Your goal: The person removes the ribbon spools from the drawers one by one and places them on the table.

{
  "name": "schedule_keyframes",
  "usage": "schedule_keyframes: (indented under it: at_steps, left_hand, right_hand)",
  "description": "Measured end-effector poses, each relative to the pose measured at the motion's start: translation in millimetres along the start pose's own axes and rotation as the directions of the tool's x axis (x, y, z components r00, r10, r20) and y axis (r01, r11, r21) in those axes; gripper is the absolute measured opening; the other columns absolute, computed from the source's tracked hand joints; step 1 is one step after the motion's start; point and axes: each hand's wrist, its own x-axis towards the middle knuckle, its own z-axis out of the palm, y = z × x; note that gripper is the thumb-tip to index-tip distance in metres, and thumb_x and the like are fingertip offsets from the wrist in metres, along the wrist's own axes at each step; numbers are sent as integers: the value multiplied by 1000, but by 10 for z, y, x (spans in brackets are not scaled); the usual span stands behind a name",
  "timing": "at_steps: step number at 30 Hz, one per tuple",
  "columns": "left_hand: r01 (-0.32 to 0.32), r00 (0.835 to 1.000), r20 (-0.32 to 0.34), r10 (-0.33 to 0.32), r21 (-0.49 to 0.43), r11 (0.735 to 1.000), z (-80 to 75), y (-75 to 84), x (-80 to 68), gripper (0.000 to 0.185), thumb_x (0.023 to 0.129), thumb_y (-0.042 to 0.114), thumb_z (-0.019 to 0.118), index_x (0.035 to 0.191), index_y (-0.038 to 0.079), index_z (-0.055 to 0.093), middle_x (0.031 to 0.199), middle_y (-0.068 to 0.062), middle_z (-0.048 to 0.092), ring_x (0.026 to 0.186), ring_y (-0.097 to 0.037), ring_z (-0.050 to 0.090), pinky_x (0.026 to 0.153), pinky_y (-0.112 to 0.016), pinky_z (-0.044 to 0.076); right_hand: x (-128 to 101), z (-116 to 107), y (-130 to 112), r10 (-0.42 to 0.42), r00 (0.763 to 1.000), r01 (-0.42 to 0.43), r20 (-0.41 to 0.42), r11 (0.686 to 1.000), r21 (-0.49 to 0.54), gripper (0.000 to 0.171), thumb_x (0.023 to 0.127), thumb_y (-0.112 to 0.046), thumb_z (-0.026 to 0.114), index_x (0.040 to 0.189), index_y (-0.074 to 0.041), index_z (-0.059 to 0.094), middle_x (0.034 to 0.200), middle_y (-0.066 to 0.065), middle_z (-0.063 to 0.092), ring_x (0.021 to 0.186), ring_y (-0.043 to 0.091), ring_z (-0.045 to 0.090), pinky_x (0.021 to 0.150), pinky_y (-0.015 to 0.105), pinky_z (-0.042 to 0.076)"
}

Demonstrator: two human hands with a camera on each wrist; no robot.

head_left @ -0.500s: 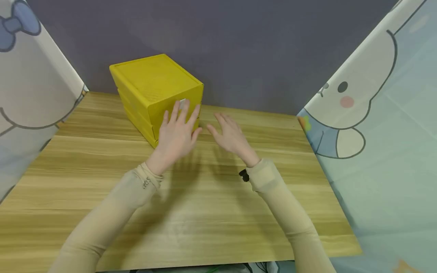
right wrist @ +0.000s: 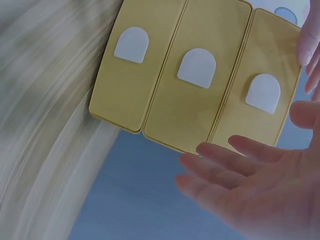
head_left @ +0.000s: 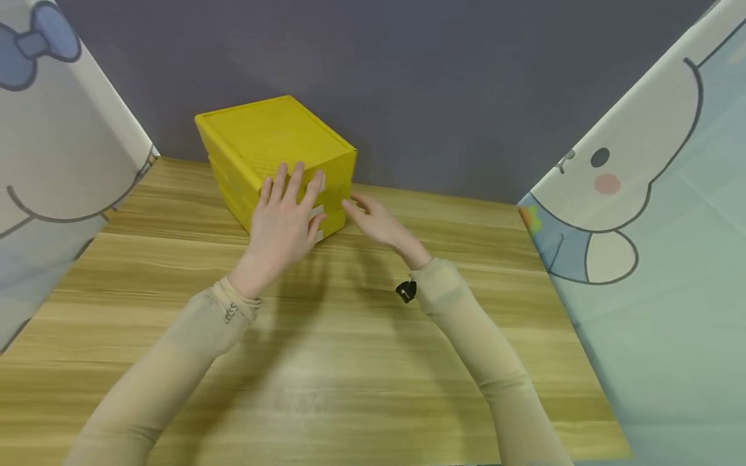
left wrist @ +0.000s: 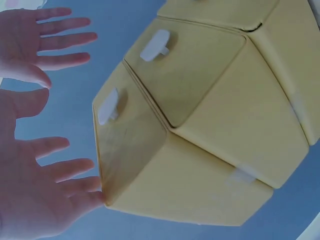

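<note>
Three white-tabbed drawers in yellow drawer box (head_left: pixel 274 139) on wooden table (head_left: pixel 326 362). Left hand (head_left: pixel 283 223) spread flat before its front. Right hand (head_left: pixel 375 220) alongside, fingers straight, holding nothing.

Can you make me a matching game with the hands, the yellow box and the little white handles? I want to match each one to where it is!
Things:
1. left hand
2. right hand
3. yellow drawer box
4. white handles

Places:
A. on the wooden table, by the grey wall
B. fingers spread in front of the box's front face
C. one on each of three drawer fronts
D. open, beside the box's right front corner

Pairs: 1-B, 2-D, 3-A, 4-C
</note>
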Motion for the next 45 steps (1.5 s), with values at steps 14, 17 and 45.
schedule_keyframes:
  at_steps: [14, 17, 45]
  left_hand:
    - [85, 996, 0, -85, -36, 996, -167, -229, -124, 65, 96, 31, 54, 152, 12, 27, 155, -23, 30, 143, -45, 25, 114, -65, 33]
    - [81, 997, -7, -82, -45, 996, -189, -274, -165, 67, 95, 32, 56, 151, 8, 28, 154, -23, 31, 143, -45, 26, 114, -64, 33]
    - [-267, 956, -167, 242, -148, 952, -176, -493, -389, 63, 81, 7, 74, 137, -6, 47, 141, -27, 48, 136, -47, 38, 109, -55, 43]
  right_hand:
    - [103, 74, -176, 56, 997, -61, 57, 995, 80, 63, 101, -51, 32, 148, -9, 35, 152, 11, 39, 138, 27, 41, 115, 41, 41]
    - [95, 80, -179, 85, 994, -91, 65, 991, 95, 64, 100, -53, 32, 146, -9, 39, 145, 13, 48, 132, 26, 47, 111, 41, 44]
    - [36, 94, -282, 187, 977, -213, 107, 903, 372, 60, 98, -52, 42, 127, -3, 58, 119, 18, 66, 113, 33, 63, 99, 41, 54]
